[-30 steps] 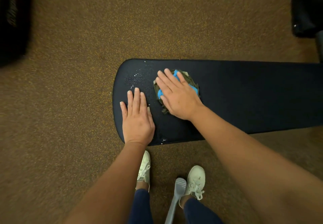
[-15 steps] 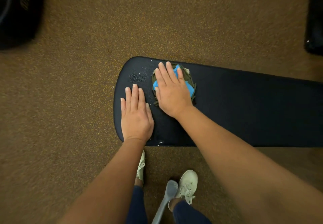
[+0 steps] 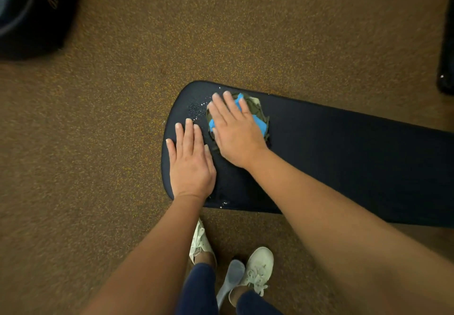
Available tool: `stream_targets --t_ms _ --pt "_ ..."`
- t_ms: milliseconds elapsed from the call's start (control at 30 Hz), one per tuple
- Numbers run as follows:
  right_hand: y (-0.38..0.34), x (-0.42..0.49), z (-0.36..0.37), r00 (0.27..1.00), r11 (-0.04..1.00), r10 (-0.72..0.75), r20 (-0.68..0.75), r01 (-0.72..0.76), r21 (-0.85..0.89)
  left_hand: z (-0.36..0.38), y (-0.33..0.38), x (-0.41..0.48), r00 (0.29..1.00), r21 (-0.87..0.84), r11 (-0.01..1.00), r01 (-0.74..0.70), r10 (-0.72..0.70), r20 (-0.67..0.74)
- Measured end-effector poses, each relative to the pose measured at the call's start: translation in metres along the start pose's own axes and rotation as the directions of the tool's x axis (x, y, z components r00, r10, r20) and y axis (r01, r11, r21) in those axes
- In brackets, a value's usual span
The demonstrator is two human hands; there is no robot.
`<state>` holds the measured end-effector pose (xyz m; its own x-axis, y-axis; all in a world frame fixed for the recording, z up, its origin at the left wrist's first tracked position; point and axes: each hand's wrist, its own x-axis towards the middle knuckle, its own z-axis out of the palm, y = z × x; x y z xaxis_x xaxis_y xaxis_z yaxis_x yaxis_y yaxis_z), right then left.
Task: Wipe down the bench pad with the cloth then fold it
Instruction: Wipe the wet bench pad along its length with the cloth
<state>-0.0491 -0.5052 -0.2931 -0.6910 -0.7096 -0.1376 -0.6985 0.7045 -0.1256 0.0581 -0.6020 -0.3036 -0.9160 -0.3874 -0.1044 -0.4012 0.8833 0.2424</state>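
So, looking straight down: the black bench pad [image 3: 344, 162] runs off to the right over a brown speckled carpet floor [image 3: 98, 142], with its rounded end on the left. The cloth [image 3: 261, 124], blue and olive green and all bunched up, sits on the pad near that rounded end, close to the far edge. The right hand [image 3: 237, 132] lies flat on top of it. No real grip there, just straight fingers a little apart pressing the cloth down into the pad. The left hand [image 3: 190, 167] is just beside it on the bare pad, palm down, grip likewise flat with the fingers straight and close together, holding nothing. A patch of small water droplets [image 3: 196, 109] shines on the pad right by the right fingertips, and a few more sit at the near edge.

Down below you can see two pale lace-up sneakers [image 3: 258, 263] and dark blue trouser legs, plus a grey piece [image 3: 231, 277] between the feet; can't tell what it is. A black bag [image 3: 32, 7] lies in the top left corner.
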Motion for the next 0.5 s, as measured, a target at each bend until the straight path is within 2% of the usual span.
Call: stream_targets --t_ms 67,133,167,267,333,367,467,500 --pt "0.019 -0.011 -0.001 0.979 0.979 -0.202 -0.007 0.202 -0.015 -0.001 0.001 0.000 1.000 -0.007 1.000 -0.001 0.001 0.001" --pt "0.039 -0.011 -0.006 0.969 0.968 -0.247 0.020 0.248 -0.040 -0.002 0.001 0.002 1.000 -0.010 1.000 -0.003 0.003 0.002" --pt "0.044 -0.006 -0.008 0.981 0.981 -0.192 0.025 0.193 -0.037 -0.002 0.001 0.003 1.000 -0.011 1.000 -0.002 0.002 0.009" --pt "0.030 0.020 -0.010 0.993 0.993 0.117 0.021 -0.118 0.022 -0.005 0.001 0.007 0.999 -0.005 1.000 -0.021 0.021 0.034" --pt "0.013 0.030 -0.009 0.982 0.981 0.190 0.014 -0.191 0.037 -0.006 -0.002 0.012 0.998 -0.006 0.999 -0.038 0.039 0.046" --pt "0.011 0.029 -0.007 0.988 0.988 0.153 0.021 -0.153 0.026 -0.006 -0.004 0.014 0.998 -0.005 0.999 -0.046 0.046 0.049" --pt "0.033 0.006 -0.008 0.994 0.995 -0.103 0.034 0.103 -0.010 -0.008 -0.006 0.018 0.997 0.009 0.998 -0.068 0.067 0.045" --pt "0.044 -0.001 -0.009 0.991 0.991 -0.133 0.034 0.133 -0.014 -0.008 -0.006 0.018 0.996 0.013 0.997 -0.074 0.074 0.047"
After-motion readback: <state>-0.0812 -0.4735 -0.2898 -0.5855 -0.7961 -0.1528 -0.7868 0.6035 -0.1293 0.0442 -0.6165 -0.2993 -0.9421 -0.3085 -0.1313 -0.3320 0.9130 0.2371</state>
